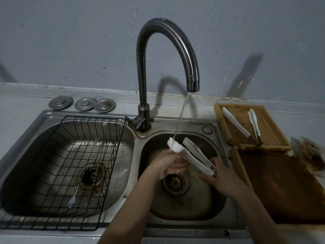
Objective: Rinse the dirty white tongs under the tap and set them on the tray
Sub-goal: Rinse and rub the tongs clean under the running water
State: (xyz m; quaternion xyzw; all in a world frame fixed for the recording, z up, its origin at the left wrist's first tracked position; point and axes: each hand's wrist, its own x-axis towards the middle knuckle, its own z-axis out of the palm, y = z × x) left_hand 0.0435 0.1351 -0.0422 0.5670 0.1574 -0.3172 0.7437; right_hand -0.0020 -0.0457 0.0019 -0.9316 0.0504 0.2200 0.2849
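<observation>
Mid-rinse: dirty white plastic tongs (191,156) under the curved steel tap (168,55) stream, over the right basin. Left hand (167,164) grips one arm, right hand (221,175) holds the hinge. Next: lift to the wooden tray (226,127).

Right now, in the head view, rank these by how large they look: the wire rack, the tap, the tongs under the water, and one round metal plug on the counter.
1. Wire rack
2. Tap
3. Tongs, held by both hands
4. Metal plug

The plug lies farther away, so it looks smaller than it is.
</observation>
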